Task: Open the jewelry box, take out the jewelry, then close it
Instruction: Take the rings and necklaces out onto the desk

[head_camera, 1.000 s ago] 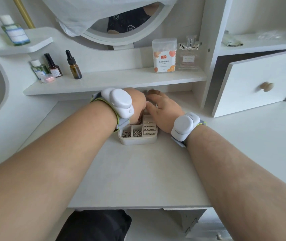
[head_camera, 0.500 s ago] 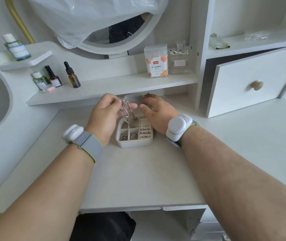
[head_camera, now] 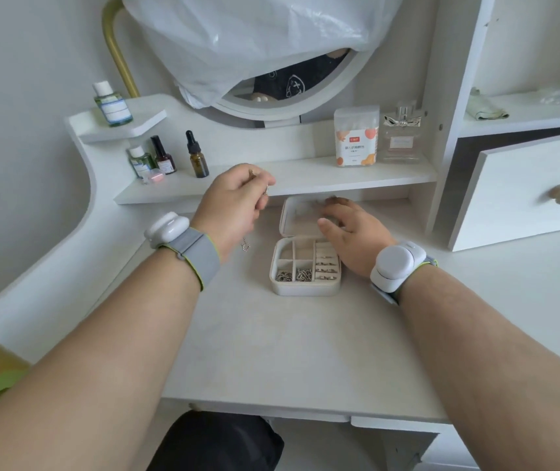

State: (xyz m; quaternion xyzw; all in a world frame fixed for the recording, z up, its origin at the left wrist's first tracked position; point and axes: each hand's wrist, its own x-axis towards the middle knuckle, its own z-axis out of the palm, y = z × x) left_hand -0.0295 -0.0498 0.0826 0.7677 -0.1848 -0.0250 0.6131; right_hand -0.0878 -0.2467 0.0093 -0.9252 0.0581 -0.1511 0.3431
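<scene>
Nearest the camera, two bare forearms reach forward over the white dressing table [head_camera: 272, 351], each with a white wrist device on a grey strap: one on the left wrist [head_camera: 167, 228], one on the right wrist [head_camera: 396, 261].

Mid-table: jewelry box [head_camera: 305, 268], small, pale, rounded corners, standing open. Its tray is split into compartments. Two near-left cells hold bunched chains [head_camera: 294, 275]; the right column holds rings [head_camera: 326, 266] in slots; the upper left cells look bare. Lid [head_camera: 297, 215] is tipped back behind the tray, inner face toward the camera.

Left hand [head_camera: 234, 205]: raised left of the box, clear of it, fingers curled shut and pinching a thin necklace [head_camera: 245, 245]. The chain shows at the fingertips and again hanging below the palm, its end just above the table surface.

Right hand [head_camera: 353, 229]: palm down, fingers spread loosely, lying across the right side of the lid and the back right corner of the tray. Gripping nothing that can be seen.

Behind the hands, low shelf [head_camera: 305, 180]: amber dropper bottle [head_camera: 198, 159], dark small bottle [head_camera: 163, 156], green-tinted bottle [head_camera: 139, 161] at left; orange-printed white packet [head_camera: 356, 137] and clear perfume bottle [head_camera: 402, 134] at right.

Further right, a drawer [head_camera: 526, 188] with a round knob stands partly out.

Farthest back: round mirror [head_camera: 292, 96], upper part draped in clear plastic sheet [head_camera: 272, 39].
</scene>
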